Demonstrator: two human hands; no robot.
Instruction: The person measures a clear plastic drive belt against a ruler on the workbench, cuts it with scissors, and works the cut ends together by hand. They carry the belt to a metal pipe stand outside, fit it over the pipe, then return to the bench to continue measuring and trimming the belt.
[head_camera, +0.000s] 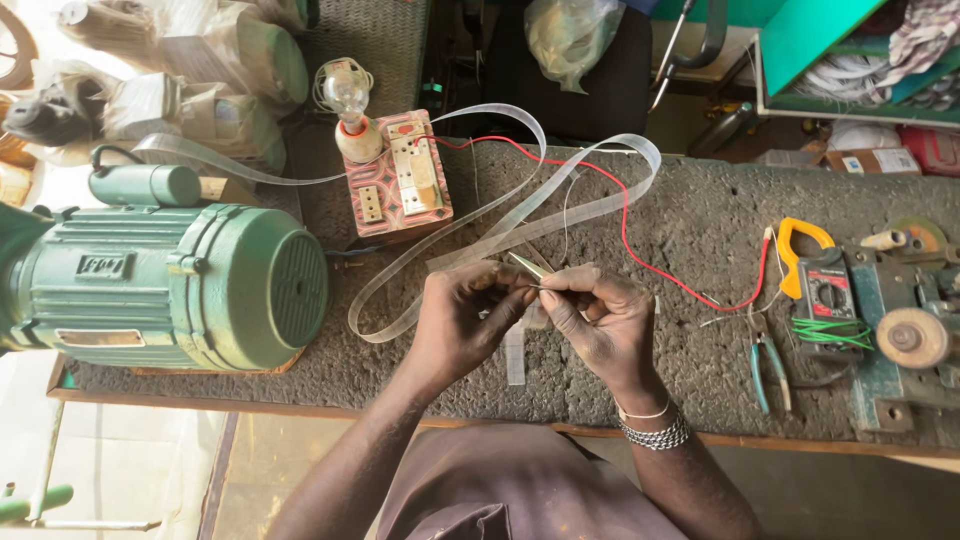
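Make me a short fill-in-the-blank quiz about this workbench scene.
1. The big motor left of the hands is painted ____.
2. A glass ____ stands on the patterned board.
3. The wire running to the clamp meter is ____.
4. The bracelets sit on the person's ____ wrist.

Missing words: green; bulb; red; right

Bright daylight from the left blows out that edge; centre sharp, corners slightly warped.
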